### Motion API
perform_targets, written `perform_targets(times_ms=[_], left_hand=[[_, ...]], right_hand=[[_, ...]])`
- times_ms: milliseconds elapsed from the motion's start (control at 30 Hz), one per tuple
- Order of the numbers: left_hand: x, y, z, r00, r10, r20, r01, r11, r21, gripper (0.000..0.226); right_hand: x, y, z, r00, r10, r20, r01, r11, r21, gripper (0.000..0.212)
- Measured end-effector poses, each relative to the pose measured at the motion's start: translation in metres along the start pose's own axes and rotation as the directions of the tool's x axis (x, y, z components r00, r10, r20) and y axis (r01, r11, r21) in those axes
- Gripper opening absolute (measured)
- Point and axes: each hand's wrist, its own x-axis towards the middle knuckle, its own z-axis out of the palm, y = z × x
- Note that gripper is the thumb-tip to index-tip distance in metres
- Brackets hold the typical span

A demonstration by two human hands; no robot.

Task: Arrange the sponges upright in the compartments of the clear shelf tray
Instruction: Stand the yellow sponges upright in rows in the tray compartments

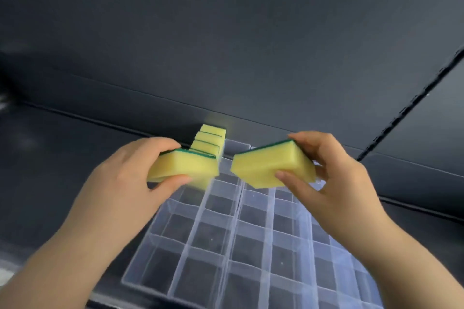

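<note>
Two block-shaped sponges of porous yellow foam, each with a thin green scouring layer on its upper face, are held above the far end of the clear plastic tray [234, 232], a grid of square compartments on a dark matte surface [226, 32].

- **Left hand:** The left hand [125, 170] pinches the left sponge [183, 168], thumb near and fingers far.
- **Right hand:** The right hand [336, 173] grips the right sponge [271, 168] likewise.
- **Orientation:** Both sponges have their long axes running left to right.
- **Already in the tray:** A row of upright sponges [209, 142] stands in the far-left compartments.

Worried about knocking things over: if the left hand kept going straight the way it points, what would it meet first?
Probably the row of upright yellow-and-green sponges in the clear plastic compartment tray, just beyond the yellow sponge the left hand holds; depth is unclear.
</note>
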Motion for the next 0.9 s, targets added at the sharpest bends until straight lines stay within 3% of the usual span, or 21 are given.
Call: perform_targets(times_ms=[167, 300, 467, 733, 900], left_hand=[[0.010, -0.055, -0.022, 0.992, 0.116, 0.052, -0.116, 0.993, -0.005, 0.045], [0.010, -0.079, -0.040, 0.988, 0.139, 0.065, -0.136, 0.990, -0.042, 0.044], [0.007, -0.103, -0.051, 0.979, 0.178, 0.102, -0.170, 0.983, -0.075, 0.047], [0.005, -0.115, -0.050, 0.974, 0.220, 0.062, -0.212, 0.971, -0.112, 0.047], [0.008, -0.118, -0.048, 0.970, 0.230, 0.084, -0.217, 0.966, -0.138, 0.047]], right_hand=[[0.025, -0.022, 0.052, 0.996, 0.078, -0.045, -0.078, 0.997, 0.005, 0.045], [0.032, -0.026, 0.102, 0.986, 0.147, 0.078, -0.147, 0.989, 0.004, 0.042], [0.040, -0.023, 0.131, 0.961, 0.196, 0.195, -0.164, 0.972, -0.169, 0.045], [0.057, -0.027, 0.151, 0.925, 0.167, 0.341, 0.023, 0.871, -0.490, 0.045], [0.049, -0.021, 0.169, 0.917, -0.043, 0.397, 0.322, 0.668, -0.671, 0.041]])
